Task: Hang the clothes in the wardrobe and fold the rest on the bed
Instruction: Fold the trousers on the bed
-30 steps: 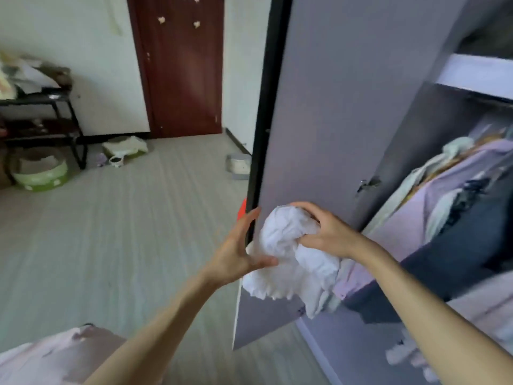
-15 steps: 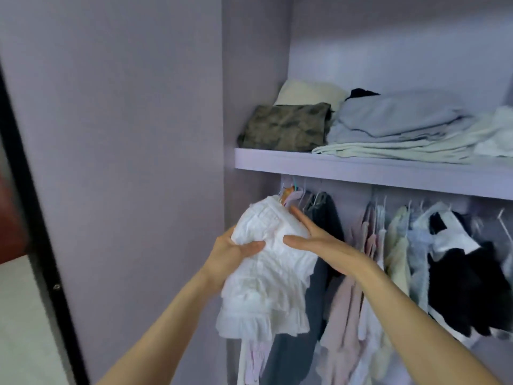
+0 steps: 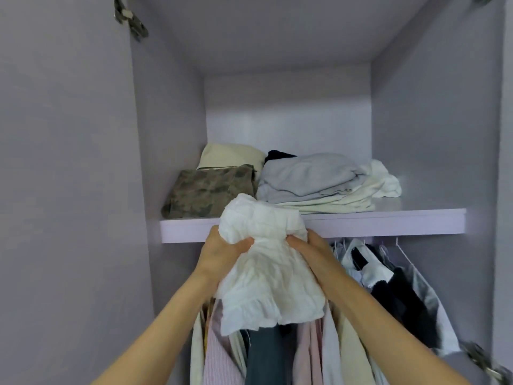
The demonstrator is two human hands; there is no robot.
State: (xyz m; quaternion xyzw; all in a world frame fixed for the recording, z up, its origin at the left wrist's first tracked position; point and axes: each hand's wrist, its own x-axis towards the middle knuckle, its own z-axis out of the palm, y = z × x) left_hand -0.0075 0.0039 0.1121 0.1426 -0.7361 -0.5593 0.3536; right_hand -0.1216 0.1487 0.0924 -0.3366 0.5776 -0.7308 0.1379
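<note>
We grip a bunched white garment (image 3: 263, 262) with our left hand (image 3: 222, 252) and right hand (image 3: 311, 250) at the wardrobe shelf (image 3: 374, 223), folded clothes (image 3: 305, 182) lying above, hung clothes (image 3: 388, 287) below.

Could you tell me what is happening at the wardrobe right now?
A person holds a bunched white garment with both hands, the left hand and right hand each in a grip on it, raised in front of the shelf of folded clothes, above the hanging clothes.
</note>
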